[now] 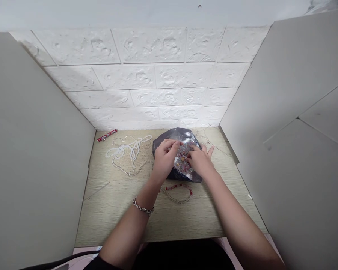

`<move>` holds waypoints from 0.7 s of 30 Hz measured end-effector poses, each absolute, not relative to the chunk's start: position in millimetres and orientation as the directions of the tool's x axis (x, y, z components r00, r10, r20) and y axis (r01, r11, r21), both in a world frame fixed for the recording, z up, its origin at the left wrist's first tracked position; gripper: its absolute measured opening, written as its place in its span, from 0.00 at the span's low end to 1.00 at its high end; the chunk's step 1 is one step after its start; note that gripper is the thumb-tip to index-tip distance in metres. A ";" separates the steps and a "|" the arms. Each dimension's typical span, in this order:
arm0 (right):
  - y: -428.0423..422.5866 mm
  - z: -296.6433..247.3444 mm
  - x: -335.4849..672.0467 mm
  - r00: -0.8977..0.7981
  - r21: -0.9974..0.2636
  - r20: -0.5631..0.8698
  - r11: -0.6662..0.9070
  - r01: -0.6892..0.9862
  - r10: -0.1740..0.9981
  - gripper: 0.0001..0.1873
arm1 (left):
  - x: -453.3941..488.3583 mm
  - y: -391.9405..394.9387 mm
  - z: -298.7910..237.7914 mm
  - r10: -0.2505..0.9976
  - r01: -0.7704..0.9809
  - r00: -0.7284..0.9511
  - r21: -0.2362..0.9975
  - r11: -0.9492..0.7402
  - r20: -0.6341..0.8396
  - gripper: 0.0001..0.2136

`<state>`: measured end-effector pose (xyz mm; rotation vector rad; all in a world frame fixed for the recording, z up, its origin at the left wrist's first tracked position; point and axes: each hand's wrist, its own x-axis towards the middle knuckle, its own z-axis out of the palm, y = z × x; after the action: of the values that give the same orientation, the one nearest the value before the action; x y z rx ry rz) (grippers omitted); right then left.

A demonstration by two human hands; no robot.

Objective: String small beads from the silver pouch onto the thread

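The left hand (165, 157) is curled with its fingers together on a foil pouch (190, 137). The right hand (199, 161) is placed with its fingertips among multicoloured beads (182, 159) at the pouch's centre, the little finger spread apart. Clamping by either hand cannot be confirmed. A red-and-clear bead strand (177, 193) is laid just nearer than the pouch on a wood-grain board (186, 221); a pearl strand (126, 153) and red packet (107, 135) are located beyond, to the left.

Light wood-grain tabletop (115, 213), pale beige laminate. Crumpled dark grey foil pouch (174, 134) with a silver lining sits mid-back, small multicoloured beads (181, 159) inside. Left of it, tangled white pearl bead strand (126, 152). Back-left corner, slim red rectangular packet (107, 135). Front, loose red-and-clear bead strand (177, 194). Left side, thin grey wire (97, 190). Back right, fine pale thread (214, 144).
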<state>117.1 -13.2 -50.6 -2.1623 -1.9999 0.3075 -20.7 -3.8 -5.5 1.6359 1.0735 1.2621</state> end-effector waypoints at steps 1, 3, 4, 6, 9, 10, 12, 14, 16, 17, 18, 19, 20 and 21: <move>-12.8 -50.9 117.1 0.073 -0.267 -0.032 -0.079 0.960 0.997 0.10 | -20.8 -3.7 -5.5 0.940 0.154 0.147 0.932 -0.329 0.308 0.11; -12.3 -51.5 117.2 0.072 -0.253 -0.037 -0.079 0.964 0.997 0.10 | -21.0 -3.3 -5.8 0.938 0.155 0.150 0.929 -0.335 0.313 0.11; -12.3 -51.7 117.4 0.071 -0.245 -0.038 -0.078 0.966 0.997 0.11 | -21.1 -3.1 -6.1 0.937 0.155 0.150 0.929 -0.336 0.314 0.11; -13.0 -51.5 117.9 0.065 -0.236 -0.033 -0.071 0.969 0.997 0.11 | -21.3 -2.4 -6.7 0.940 0.155 0.150 0.932 -0.329 0.307 0.11; -15.2 -48.5 118.3 0.080 -0.257 0.015 -0.073 0.964 0.997 0.11 | -21.4 -1.4 -8.1 0.949 0.155 0.151 0.942 -0.298 0.275 0.11; -16.0 -46.8 118.2 0.101 -0.272 0.049 -0.084 0.959 0.994 0.11 | -21.3 -1.0 -8.8 0.951 0.150 0.152 0.945 -0.291 0.269 0.11; -17.0 -42.6 117.6 0.154 -0.310 0.146 -0.103 0.945 0.977 0.11 | -21.3 -0.3 -10.4 0.952 0.133 0.152 0.949 -0.286 0.266 0.12; -16.9 -39.0 117.0 0.195 -0.355 0.254 -0.097 0.930 0.947 0.12 | -21.3 0.3 -12.0 0.951 0.113 0.154 0.951 -0.287 0.268 0.12; -15.7 -37.7 116.9 0.189 -0.390 0.316 -0.054 0.919 0.930 0.12 | -21.3 0.6 -12.7 0.952 0.099 0.157 0.954 -0.282 0.264 0.12; -14.9 -38.3 117.2 0.165 -0.392 0.318 -0.029 0.919 0.934 0.12 | -21.3 0.5 -12.6 0.954 0.098 0.155 0.957 -0.274 0.257 0.12; -14.0 -39.7 117.7 0.131 -0.381 0.300 -0.008 0.925 0.945 0.12 | -21.4 0.4 -12.3 0.956 0.101 0.151 0.959 -0.266 0.250 0.12; -13.2 -41.7 118.3 0.090 -0.353 0.265 0.010 0.935 0.960 0.11 | -21.4 0.2 -11.7 0.959 0.106 0.146 0.960 -0.260 0.244 0.11; -12.7 -44.2 119.0 0.045 -0.313 0.221 0.027 0.949 0.974 0.11 | -21.5 0.1 -11.1 0.960 0.113 0.141 0.960 -0.258 0.241 0.11; -12.4 -46.8 119.7 0.007 -0.267 0.175 0.041 0.963 0.985 0.11 | -21.6 -0.1 -10.5 0.960 0.121 0.138 0.958 -0.260 0.243 0.11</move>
<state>119.7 -12.4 -46.8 -1.9783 -2.0126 0.0985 -21.6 -0.1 -10.5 1.5554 1.0854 1.2310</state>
